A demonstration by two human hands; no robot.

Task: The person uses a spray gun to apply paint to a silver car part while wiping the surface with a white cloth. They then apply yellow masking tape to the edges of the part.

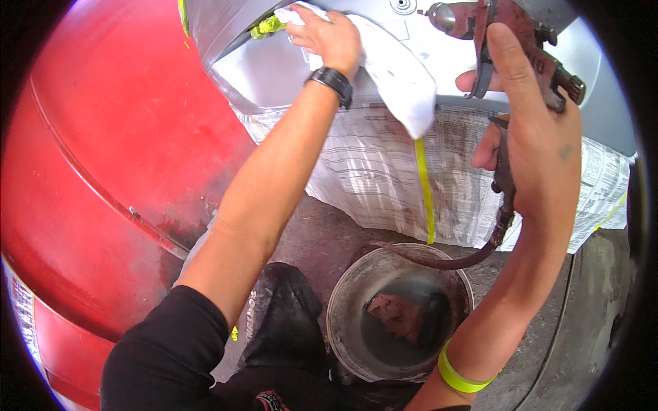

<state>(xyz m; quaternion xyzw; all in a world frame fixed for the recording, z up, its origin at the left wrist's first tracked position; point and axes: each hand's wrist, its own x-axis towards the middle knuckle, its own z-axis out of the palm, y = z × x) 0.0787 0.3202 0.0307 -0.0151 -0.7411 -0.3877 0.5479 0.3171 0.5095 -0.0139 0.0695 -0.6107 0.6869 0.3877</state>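
Observation:
My left hand (325, 41) presses a white cloth (401, 79) onto a silver vehicle panel (243, 65), near a crumpled lime-yellow piece (266, 27) in its recess. The cloth's tail hangs down over newspaper masking (363, 171). At upper right my right hand (531, 130) grips a dark reddish, grimy spray gun (514, 48) with a silver nose, held over the panel. A dark hose (439, 263) runs from its handle down across the rim of a bucket.
A large red painted panel (103, 116) fills the left side. A round bucket (343, 312) holding dark liquid and a reddish rag (397, 318) stands on the concrete floor (534, 308) by my legs. Yellow tape (425, 198) crosses the newspaper. A thin cable lies along the right.

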